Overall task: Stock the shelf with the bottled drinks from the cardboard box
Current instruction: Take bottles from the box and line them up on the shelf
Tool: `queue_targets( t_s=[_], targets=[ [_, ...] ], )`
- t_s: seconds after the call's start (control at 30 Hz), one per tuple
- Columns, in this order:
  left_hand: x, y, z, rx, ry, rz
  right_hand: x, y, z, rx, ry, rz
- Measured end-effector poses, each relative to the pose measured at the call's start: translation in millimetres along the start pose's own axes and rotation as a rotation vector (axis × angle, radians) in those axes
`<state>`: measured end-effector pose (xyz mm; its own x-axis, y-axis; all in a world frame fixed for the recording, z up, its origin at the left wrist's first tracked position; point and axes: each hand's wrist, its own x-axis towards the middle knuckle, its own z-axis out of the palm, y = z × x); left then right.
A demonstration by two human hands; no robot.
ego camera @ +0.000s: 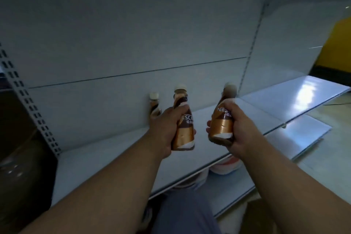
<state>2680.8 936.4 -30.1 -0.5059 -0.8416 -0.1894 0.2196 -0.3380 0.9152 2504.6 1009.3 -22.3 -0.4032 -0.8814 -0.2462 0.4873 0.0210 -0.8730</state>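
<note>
My left hand [166, 129] grips a brown-and-gold coffee bottle [183, 131] with a white cap, held upright above the white shelf [106, 159]. My right hand [241, 129] grips a second, similar bottle [222, 123], tilted slightly to the right. A third bottle [154, 105] stands on the shelf against the back panel, just behind my left hand. The cardboard box is out of sight.
A perforated upright post [28, 100] bounds the shelf on the left, with a dark area beyond it. Another white shelf board [296, 97] continues to the right. A lower shelf [233, 184] holds red-and-white items. An upper shelf hangs overhead. My blue-trousered knee [182, 213] is below.
</note>
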Motion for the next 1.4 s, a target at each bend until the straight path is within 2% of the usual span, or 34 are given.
queue_targets(
  t_s=[0.17,0.3,0.4,0.57,0.67,0.77,0.87,0.97,1.13,1.27,1.4],
  targets=[
    [14,-5,-16,0.056,0.044,0.053,29,23,12,-0.119,0.000,-0.042],
    [48,-12,1,0.394,0.209,0.159,53,17,-12,-0.261,0.008,-0.109],
    [76,-13,7,0.626,0.233,0.231,78,9,-28,-0.411,-0.014,-0.167],
    [111,-8,0,0.786,0.198,0.251,118,10,-32,-0.629,-0.138,-0.219],
    [120,-14,-5,0.865,0.257,0.250,133,18,-22,-0.757,-0.195,-0.236],
    [123,-26,-11,1.056,0.322,0.323,146,25,-15,-0.883,-0.234,-0.259],
    [127,-20,-18,1.118,0.327,0.316,158,22,-8,-0.998,-0.264,-0.312],
    [127,3,-27,1.223,0.326,0.291,164,7,4,-1.226,-0.313,-0.413],
    [132,40,-18,1.642,0.120,0.335,170,-20,24,-1.499,-0.366,-0.530],
    [146,48,-8,1.764,0.155,0.446,181,-24,34,-1.557,-0.318,-0.588],
    [159,53,-2,1.845,0.213,0.459,193,-17,45,-1.495,-0.249,-0.636]
  ],
)
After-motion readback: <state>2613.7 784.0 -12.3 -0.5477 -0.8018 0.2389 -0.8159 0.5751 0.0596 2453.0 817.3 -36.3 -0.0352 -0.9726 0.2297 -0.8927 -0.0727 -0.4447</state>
